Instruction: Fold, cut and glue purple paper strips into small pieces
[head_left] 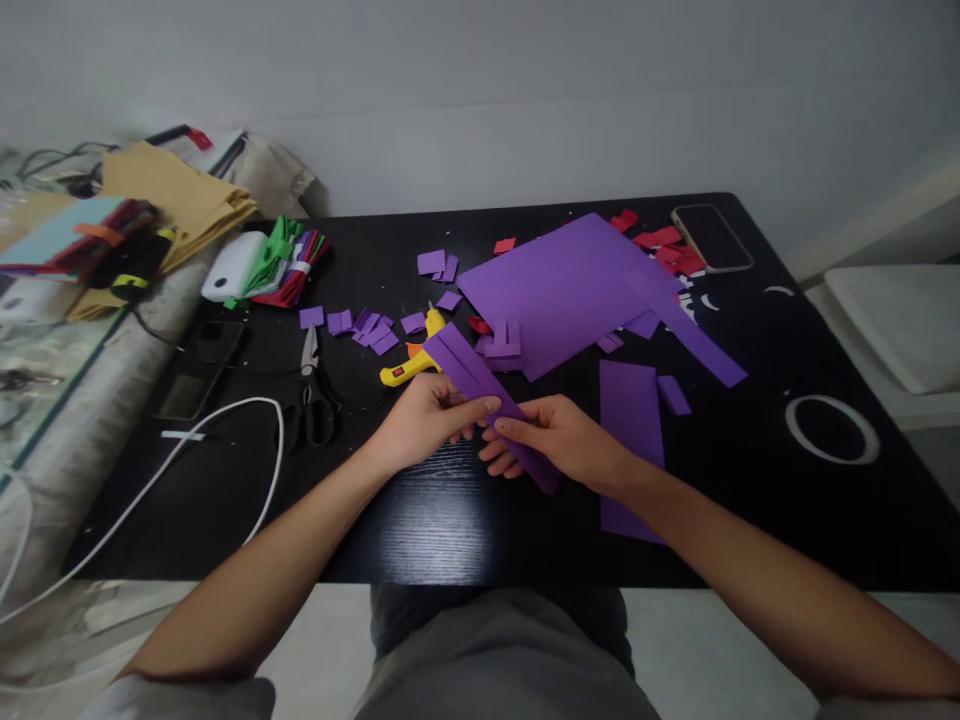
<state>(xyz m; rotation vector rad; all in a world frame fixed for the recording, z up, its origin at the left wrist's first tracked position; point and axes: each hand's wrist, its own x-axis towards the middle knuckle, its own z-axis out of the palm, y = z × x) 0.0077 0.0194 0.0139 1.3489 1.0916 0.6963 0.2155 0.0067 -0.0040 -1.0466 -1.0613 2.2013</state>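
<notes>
Above the near half of the black tabletop point(405, 530), a long purple strip point(480, 378), apparently folded lengthwise, slanting from far left to near right, probably to suit the angle of both wrists. At its middle, left hand point(424, 422) in a narrow pinch, thumb flat on top, fingers curled beneath. Just beside, right hand point(562, 437) in a similar pinch, thumb on top, fingertips loosely spread below. Thumbs nearly together, perhaps to keep the paper from flexing between them.

Toward the right, a purple rectangle point(628, 405) lying flat, partly hidden by the right arm; farther right, a white ring point(832, 430), well apart from both hands.

Toward the left, a looped white cable point(279, 440) and, near it, black scissors point(320, 408), handles nearer, blades pointing away, presumably for easy pickup. Beyond the left hand, a yellow glue gun point(405, 369), nozzle pointing away, likely for safety, partly covered from view by the strip; contact between them impossible to tell.

Farther back, scattered small purple pieces point(367, 328), then a large purple sheet point(555, 280). At the far right, red scraps point(664, 238) beside a phone point(712, 238), perhaps there to leave working room.
</notes>
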